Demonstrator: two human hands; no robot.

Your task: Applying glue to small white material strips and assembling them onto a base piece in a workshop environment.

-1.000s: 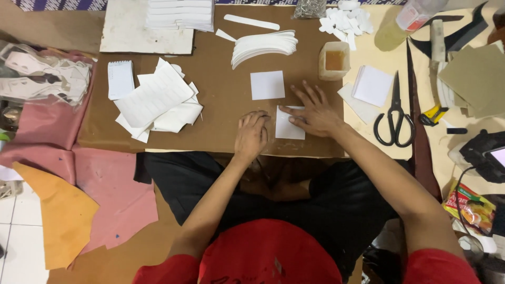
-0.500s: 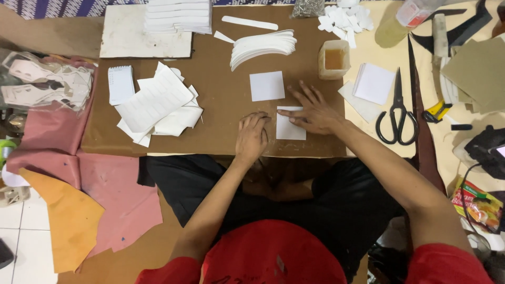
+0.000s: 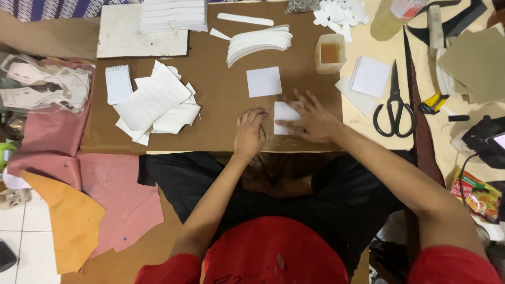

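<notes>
The right hand [image 3: 314, 120] lies flat with fingers spread on a small white square [image 3: 284, 117], pinning it to the brown board [image 3: 221, 100] near the board's near edge. The left hand [image 3: 249, 134] rests just left of that piece, fingers curled loosely down to the board beside the piece's left edge; whether it grips anything cannot be told.

The piece looks thin, light and bendable, like paper or thin foam sheet; it would probably slide easily on the board and crease if pinched hard, so it is best lifted by an edge or corner.

A second white square [image 3: 264, 81] lies just beyond it. Further off sits a fanned stack of curved white strips [image 3: 259, 43], and to the right a small translucent cup of orange liquid [image 3: 330, 53]. Black scissors [image 3: 394, 102] lie right of the board. At the far right edge, near the person, is a crumpled red-and-green printed packet [image 3: 476, 195]. Left of the board lie pink sheets [image 3: 100, 194] and an orange one [image 3: 68, 226].
</notes>
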